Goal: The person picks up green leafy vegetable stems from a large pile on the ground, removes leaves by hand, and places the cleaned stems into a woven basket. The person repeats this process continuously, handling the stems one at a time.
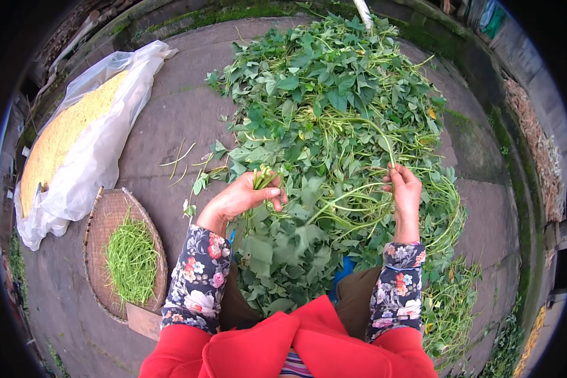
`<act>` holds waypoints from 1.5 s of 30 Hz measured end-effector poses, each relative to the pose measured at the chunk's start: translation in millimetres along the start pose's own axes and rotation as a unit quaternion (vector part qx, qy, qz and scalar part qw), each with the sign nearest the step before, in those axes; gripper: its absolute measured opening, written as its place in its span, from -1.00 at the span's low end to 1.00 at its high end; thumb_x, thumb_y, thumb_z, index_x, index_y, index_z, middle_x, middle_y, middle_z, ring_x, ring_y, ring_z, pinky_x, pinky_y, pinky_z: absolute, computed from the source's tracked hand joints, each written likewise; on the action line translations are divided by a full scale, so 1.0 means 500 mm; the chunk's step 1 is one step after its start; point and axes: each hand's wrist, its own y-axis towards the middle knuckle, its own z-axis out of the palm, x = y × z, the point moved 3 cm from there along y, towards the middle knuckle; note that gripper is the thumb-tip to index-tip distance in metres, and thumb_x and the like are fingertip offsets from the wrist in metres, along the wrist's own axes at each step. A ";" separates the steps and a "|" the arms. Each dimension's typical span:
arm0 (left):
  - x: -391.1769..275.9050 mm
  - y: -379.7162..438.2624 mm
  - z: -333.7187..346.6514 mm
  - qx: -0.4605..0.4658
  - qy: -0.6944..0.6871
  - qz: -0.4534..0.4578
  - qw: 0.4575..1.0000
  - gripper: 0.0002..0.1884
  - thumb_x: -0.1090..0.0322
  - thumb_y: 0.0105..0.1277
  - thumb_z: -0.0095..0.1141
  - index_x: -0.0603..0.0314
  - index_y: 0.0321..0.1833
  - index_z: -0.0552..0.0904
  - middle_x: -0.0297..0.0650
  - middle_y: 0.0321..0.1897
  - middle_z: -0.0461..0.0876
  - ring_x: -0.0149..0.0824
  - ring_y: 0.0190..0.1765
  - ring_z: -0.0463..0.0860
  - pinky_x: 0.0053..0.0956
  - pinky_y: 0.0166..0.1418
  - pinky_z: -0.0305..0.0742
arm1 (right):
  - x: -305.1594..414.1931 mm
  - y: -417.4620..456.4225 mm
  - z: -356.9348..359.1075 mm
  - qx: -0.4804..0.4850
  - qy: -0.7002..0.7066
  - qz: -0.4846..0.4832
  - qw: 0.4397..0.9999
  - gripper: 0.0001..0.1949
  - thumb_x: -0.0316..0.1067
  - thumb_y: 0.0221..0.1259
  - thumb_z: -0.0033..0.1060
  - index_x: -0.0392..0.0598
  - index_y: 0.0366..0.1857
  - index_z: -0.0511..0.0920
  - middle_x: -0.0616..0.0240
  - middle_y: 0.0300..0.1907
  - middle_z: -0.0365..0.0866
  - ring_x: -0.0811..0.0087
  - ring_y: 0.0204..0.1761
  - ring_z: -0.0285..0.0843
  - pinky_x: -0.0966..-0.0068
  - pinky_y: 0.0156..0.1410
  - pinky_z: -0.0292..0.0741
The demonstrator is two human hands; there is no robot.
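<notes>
My left hand (253,194) grips a small bunch of green leaf stalks (264,177), their cut ends up and some leaves hanging below. To the right, my right hand (403,189) pinches a long green vine stem (382,130) between thumb and fingers. The stem arches up toward the heap, and thinner stalks run from near that hand toward the middle. Under and beyond both hands spreads a large heap of leafy green vines (340,85), which look like sweet potato vines. Some leaves between my hands are blurred.
At left, a woven bamboo basket (97,264) holds a pile of trimmed green stalks (132,260). Beyond it, yellow grain (75,137) lies on a white plastic sheet (108,137). Loose stalks (179,158) lie on the concrete floor (179,113). A mossy low wall (510,156) curves around the right.
</notes>
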 end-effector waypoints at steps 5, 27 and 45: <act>0.015 0.019 0.017 -0.009 -0.068 -0.020 0.997 -0.77 0.20 0.55 0.20 0.20 0.06 0.65 -0.38 -0.33 0.71 -0.62 -0.45 0.45 -0.68 -0.40 0.22 | 0.013 -0.023 0.064 0.047 0.016 -0.010 0.999 -0.77 -0.45 0.50 0.16 -0.30 0.10 0.65 0.25 -0.17 0.75 0.53 -0.26 0.70 0.60 -0.31 0.65; 0.087 0.108 0.089 -0.132 0.017 0.020 0.991 -0.77 0.23 0.58 0.17 0.22 -0.17 0.75 -0.49 -0.56 0.52 -0.56 -0.46 0.42 -0.53 -0.33 0.37 | 0.039 -0.101 0.183 0.292 -0.041 -0.058 0.954 -0.53 -0.23 0.49 0.29 -0.27 0.34 0.51 0.08 0.18 0.69 0.32 0.18 0.69 0.35 0.28 0.61; 0.020 0.030 -0.062 -0.310 0.326 -0.004 0.893 -0.89 0.38 0.46 0.13 0.15 -0.10 0.71 -0.19 -0.41 0.71 -0.17 -0.35 0.66 -0.28 -0.19 0.57 | 0.038 -0.076 0.100 0.222 -0.079 -0.054 0.970 -0.81 -0.33 0.47 0.20 -0.19 -0.20 0.75 0.34 -0.45 0.77 0.55 -0.40 0.65 0.54 -0.23 0.56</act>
